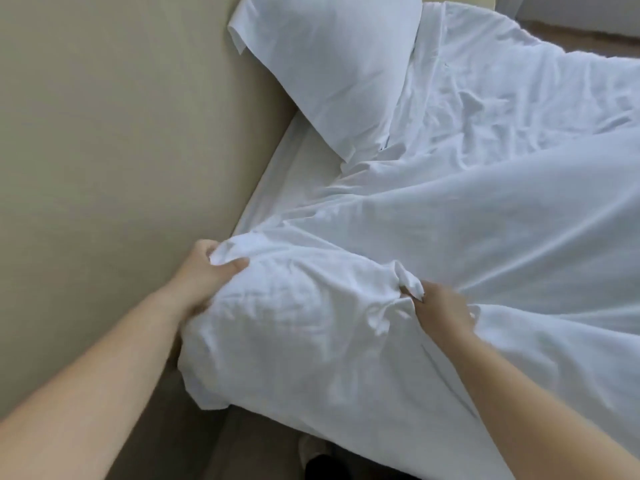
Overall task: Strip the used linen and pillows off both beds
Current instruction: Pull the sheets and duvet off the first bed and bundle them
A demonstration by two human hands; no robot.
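A white pillow [294, 327] lies at the near corner of the bed, against the headboard. My left hand [204, 275] grips its far left corner, fingers closed into the fabric. My right hand [438, 306] pinches a bunch of the pillowcase on its right side, where the rumpled white duvet [502, 168] meets it. A second white pillow [332, 64] leans against the headboard farther back. A strip of white bed sheet [294, 174] shows between the two pillows.
The beige padded headboard [121, 150] fills the left side. Brown floor [571, 39] shows past the bed's far right edge. A shoe [311, 452] is on the floor below the near pillow.
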